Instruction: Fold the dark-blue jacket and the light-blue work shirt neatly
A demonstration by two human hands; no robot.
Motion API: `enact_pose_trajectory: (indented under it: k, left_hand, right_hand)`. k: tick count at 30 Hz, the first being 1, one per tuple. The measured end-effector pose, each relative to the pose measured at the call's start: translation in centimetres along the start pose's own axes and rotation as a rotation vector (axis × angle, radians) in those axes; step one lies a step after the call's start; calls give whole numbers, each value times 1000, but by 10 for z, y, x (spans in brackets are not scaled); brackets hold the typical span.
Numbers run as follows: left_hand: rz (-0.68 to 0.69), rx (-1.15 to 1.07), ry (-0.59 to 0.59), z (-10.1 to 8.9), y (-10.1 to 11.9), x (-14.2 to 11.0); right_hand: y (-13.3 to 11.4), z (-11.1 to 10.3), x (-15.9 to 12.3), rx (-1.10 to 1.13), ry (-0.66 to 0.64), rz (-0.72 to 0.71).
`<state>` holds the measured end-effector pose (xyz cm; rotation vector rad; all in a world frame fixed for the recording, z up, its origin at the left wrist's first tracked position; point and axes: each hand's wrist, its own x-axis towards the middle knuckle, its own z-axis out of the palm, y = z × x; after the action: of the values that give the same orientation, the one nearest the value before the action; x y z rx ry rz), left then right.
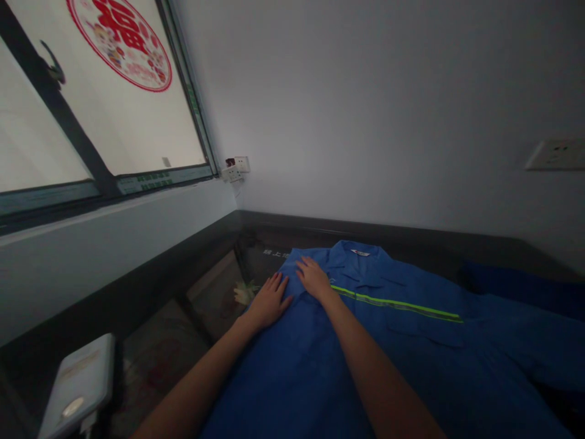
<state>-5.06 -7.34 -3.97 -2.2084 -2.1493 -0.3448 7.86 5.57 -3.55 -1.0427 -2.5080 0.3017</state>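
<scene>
A blue work jacket [388,353] with a collar and a yellow-green reflective stripe lies spread front side up on a dark, glossy tabletop [205,250]. My left hand [269,302] rests flat on the jacket's left edge, fingers stretched out and pointing away from me. A little farther off, my right hand [313,277] lies on the left shoulder area, its fingers extended over the cloth. Neither hand grips the fabric. The jacket's right sleeve [539,329] reaches out to the right side, while my forearms cover parts of the front.
A white power bank [82,384] with a plugged-in cable is at the lower left. Dark blue cloth [516,283] lies at the right. Behind the table stands a pale wall [365,122] with a socket [557,154]; a window [137,122] is on the left.
</scene>
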Motion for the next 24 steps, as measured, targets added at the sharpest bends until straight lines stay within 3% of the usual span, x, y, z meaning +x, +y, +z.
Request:
enact_pose_trajectory:
  k: [4, 10, 17, 24]
  left_hand:
    - [-22, 36, -43, 6, -5, -3]
    - [-42, 39, 17, 7, 1, -6]
    - [-15, 31, 72, 1, 5, -10]
    - [0, 28, 19, 5, 3, -6]
  right_hand:
    - [5, 16, -3, -20, -71, 17]
    - [2, 13, 0, -48, -70, 27]
    - [-23, 20, 33, -56, -85, -12]
    - [-21, 36, 57, -81, -147, 52]
